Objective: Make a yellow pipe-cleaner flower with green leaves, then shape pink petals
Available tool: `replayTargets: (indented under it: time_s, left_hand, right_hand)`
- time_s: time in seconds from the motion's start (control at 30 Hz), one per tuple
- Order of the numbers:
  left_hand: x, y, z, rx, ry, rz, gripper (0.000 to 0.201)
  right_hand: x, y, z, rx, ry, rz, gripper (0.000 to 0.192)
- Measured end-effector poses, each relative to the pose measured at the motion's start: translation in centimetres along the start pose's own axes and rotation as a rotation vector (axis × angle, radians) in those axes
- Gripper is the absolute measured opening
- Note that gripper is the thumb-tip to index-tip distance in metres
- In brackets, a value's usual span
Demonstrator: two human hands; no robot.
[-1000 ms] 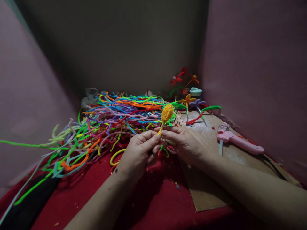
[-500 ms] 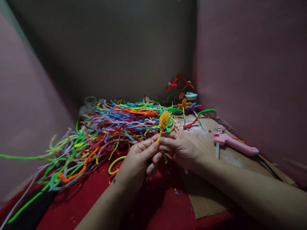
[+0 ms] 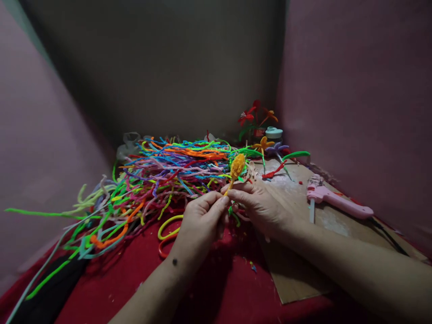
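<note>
Both hands meet in the middle of the view over a red cloth [image 3: 216, 288]. My left hand [image 3: 200, 222] and my right hand [image 3: 259, 204] pinch the thin stem of a yellow-orange pipe-cleaner bud [image 3: 236, 165], which points up and away from me. The fingertips of both hands touch at the base of the stem. A green bit of pipe cleaner [image 3: 233, 215] shows under my right hand. Just behind the bud lies a big heap of loose pipe cleaners [image 3: 162, 175] in many colours.
A pink glue gun [image 3: 337, 201] lies on a brown board [image 3: 303, 270] at the right, its cord running off right. Finished pipe-cleaner flowers [image 3: 256, 116] and a small pale-green jar [image 3: 274, 133] stand in the far corner. Walls close in left, back and right.
The hands and the bud have stayed together with only slight shifting; the view has wobbled a little. Nothing was picked up or let go.
</note>
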State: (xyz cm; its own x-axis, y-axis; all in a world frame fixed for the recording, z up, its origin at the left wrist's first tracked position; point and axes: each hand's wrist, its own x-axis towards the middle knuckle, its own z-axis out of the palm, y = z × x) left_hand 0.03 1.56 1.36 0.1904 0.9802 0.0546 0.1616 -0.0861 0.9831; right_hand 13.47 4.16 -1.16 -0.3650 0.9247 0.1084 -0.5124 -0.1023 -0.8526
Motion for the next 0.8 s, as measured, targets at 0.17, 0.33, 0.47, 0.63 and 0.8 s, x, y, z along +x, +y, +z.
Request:
replayTargets:
  time_s: [0.17, 0.33, 0.47, 0.63, 0.8]
  left_hand:
    - [0.2, 0.5, -0.2, -0.129, -0.074, -0.085, 0.020]
    - [0.1, -0.3, 0.1, 0.279, 0.049, 0.175, 0.014]
    - [0.2, -1.9, -0.1, 0.813, 0.175, 0.526, 0.014]
    - [0.4, -2.6, -0.8, 1.095, 0.178, 0.696, 0.018]
    - [0.4, -1.7, -0.7, 0.780, 0.173, 0.639, 0.017]
  right_hand:
    - [-0.2, -0.4, 0.3, -0.015, 0.005, 0.039, 0.019]
    - [-0.3, -1.2, 1.0, 0.001, 0.100, 0.043, 0.011]
    - [-0.3, -0.5, 0.7, -0.004, 0.094, 0.028, 0.015]
    - [-0.6, 0.0, 0.4, -0.053, 0.100, 0.000, 0.019]
    - [-0.8, -0.8, 1.0, -0.107, 0.072, -0.076, 0.011]
